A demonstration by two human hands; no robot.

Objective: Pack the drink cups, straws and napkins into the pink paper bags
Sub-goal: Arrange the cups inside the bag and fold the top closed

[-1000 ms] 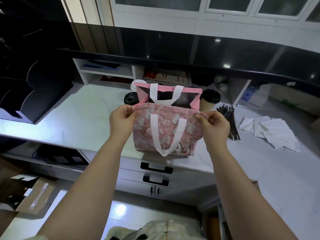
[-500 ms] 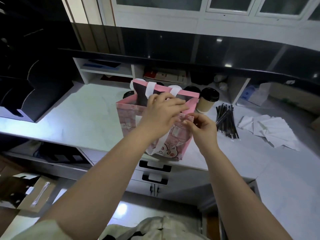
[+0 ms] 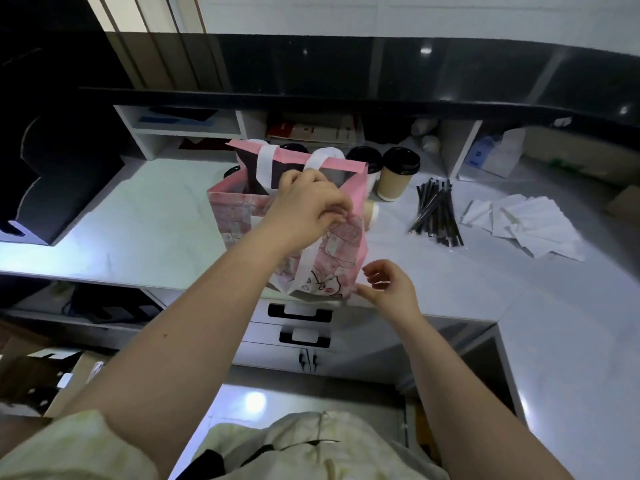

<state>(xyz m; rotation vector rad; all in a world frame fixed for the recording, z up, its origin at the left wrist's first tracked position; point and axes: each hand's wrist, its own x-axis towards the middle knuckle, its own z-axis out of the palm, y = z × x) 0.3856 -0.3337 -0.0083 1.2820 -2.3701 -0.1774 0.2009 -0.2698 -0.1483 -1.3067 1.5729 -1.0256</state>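
White marbled tabletop [image 3: 138,230], glossy black ledge [image 3: 311,95] behind it, cubby shelves [image 3: 180,126] under the ledge, drawers [image 3: 299,313] with black pulls below. Pink bag [image 3: 239,216] stood open at the tabletop's near edge. Left grip [image 3: 308,206] was over the bag mouth, fingertips pinching the near rim by its right corner. Right grip [image 3: 388,285] sat just beside the bag's lower right corner, fingers loosely curled, holding nothing (contact with the bag: couldn't tell). Black-lidded cups [image 3: 398,174] stood just behind the bag, to the right; straws [image 3: 436,213] and napkins [image 3: 526,223] lay farther right, apart from both grips.
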